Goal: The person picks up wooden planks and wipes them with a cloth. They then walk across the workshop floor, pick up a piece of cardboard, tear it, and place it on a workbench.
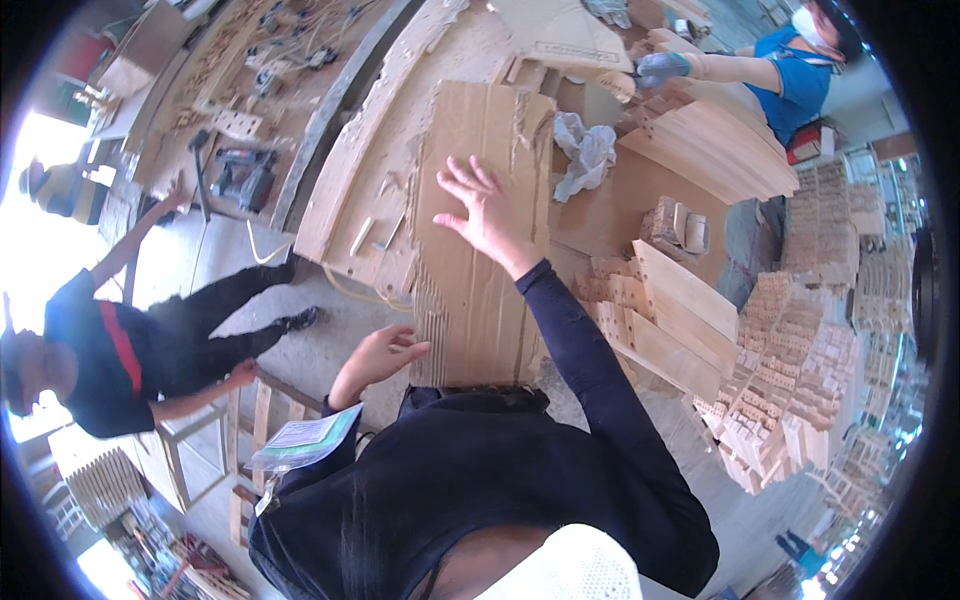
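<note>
A long sheet of corrugated cardboard [480, 330] lies in front of me, its far part on a wooden workbench [340, 205] and its near end close to my body. My right hand [485, 212] is over the middle of the sheet with its fingers spread; whether the palm presses on it I cannot tell. Beside the sheet's near left edge is my left hand [380, 358], its fingers loosely bent and apart, with nothing visible in them. Left of the cardboard, a small pale strip [361, 236] rests on the bench.
A crumpled clear plastic bag [585, 155] and stacked wooden boards [670, 310] are to the right, near a small cardboard box [675, 228]. On the far-left bench lie a hammer [200, 165] and a nail gun [243, 178]. One person stands left, another works at far right.
</note>
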Demonstrator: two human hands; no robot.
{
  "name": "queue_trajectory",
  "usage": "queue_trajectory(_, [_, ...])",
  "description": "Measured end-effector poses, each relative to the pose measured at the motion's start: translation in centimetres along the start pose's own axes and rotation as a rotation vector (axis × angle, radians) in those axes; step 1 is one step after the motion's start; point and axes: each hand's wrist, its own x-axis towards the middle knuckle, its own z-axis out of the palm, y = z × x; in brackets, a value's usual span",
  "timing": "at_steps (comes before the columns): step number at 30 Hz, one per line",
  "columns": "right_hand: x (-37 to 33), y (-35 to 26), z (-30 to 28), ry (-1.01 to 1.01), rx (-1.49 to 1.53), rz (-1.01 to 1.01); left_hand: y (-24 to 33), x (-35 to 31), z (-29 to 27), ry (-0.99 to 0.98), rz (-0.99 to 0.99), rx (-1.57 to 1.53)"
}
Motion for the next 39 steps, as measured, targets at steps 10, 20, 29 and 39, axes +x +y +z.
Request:
queue_trajectory(10, [-0.8, -0.3, -5.1, 0.237, 0.166, -0.041, 3.7, -0.2, 0.0, 0.217, 0.221, -0.193])
queue_trajectory(20, [-7.9, 0.6, -7.9, 0.27, 0.324, 0.095, 1.9, 13.5, -18.8, 0.354, 0.119, 0.456])
queue_trajectory(29, [-10.5, -0.3, -3.9, 0.015, 0.638, 0.288, -0.7, 12.4, -14.5, 0.708, 0.049, 0.263])
queue_trajectory(39, [-4.9, -2.1, 0.5, -0.147, 0.97, 0.465, 2.7, 12.1, -12.0, 0.91, 0.009, 0.308])
